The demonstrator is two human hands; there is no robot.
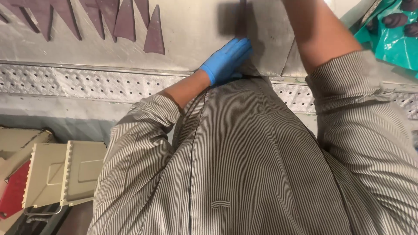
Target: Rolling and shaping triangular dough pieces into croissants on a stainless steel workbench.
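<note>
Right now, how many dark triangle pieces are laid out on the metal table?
7 at least, all in a row along the top left of the metal table: the rightmost dark triangle lies whole, the others are cut off by the top edge. More may lie out of view.

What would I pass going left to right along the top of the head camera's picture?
Dark brown triangular pieces on the metal table → left hand in a blue glove → bare right forearm → green plastic sheet with dark round pieces.

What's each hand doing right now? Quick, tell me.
Left hand: gloved, open, flat on the metal sheet.
Right hand: out of view above the frame.
</note>
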